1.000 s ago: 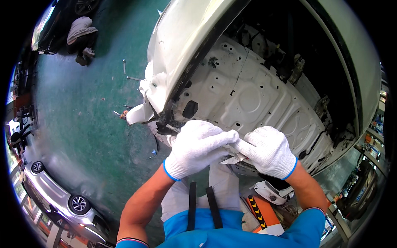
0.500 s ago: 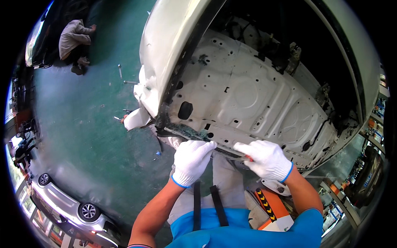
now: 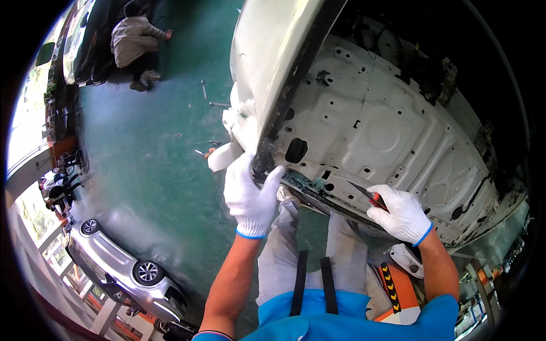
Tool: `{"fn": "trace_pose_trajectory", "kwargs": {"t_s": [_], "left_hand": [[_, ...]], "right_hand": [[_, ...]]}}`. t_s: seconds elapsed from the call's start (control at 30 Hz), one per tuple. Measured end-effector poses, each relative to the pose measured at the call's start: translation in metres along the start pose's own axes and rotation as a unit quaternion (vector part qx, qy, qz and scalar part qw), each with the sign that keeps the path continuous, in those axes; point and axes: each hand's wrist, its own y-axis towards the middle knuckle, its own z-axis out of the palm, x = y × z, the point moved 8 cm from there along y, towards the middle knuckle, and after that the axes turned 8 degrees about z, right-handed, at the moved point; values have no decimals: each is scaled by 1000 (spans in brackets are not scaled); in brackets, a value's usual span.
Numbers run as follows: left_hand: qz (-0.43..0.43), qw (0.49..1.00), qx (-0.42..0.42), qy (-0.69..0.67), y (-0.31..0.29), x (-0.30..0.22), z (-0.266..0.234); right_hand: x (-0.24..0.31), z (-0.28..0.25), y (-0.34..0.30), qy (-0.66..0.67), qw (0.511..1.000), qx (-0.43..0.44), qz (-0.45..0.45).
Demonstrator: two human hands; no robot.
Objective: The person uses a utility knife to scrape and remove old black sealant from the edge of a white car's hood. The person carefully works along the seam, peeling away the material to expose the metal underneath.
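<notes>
A white car's raised body panel (image 3: 375,122) fills the upper right, its underside full of holes and ribs. My left hand (image 3: 250,196), in a white glove, grips the dark lower edge of the panel near its left corner. My right hand (image 3: 401,213), also gloved, is closed around a red-handled blade tool (image 3: 367,195) whose dark tip rests against the grimy seam (image 3: 310,187) along the panel's lower edge.
Green workshop floor (image 3: 153,153) lies to the left, with small tools scattered near the panel's corner. A person (image 3: 133,42) crouches at the top left. A silver car (image 3: 122,264) is parked at the lower left. An orange-and-black striped object (image 3: 392,284) sits by my legs.
My hands have moved apart. The left hand shifted left onto the panel's corner edge. The right hand moved right along the seam with the tool. The view tilted closer to the panel.
</notes>
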Motion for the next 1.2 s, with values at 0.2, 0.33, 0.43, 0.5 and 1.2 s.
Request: {"fn": "trace_pose_trajectory", "kwargs": {"t_s": [0.2,0.33,0.43,0.5,1.2], "left_hand": [[-1,997,-41,68,17,5,24],[48,995,-15,84,33,7,30],[59,995,22,74,42,5,30],[39,995,60,64,42,10,30],[-137,975,143,-102,18,63,25]], "right_hand": [[19,15,22,35,996,-23,-79],[37,16,41,41,992,-33,-111],[50,13,55,74,983,-53,-160],[56,12,66,95,976,-65,-186],[88,51,110,-26,966,-162,-201]]}}
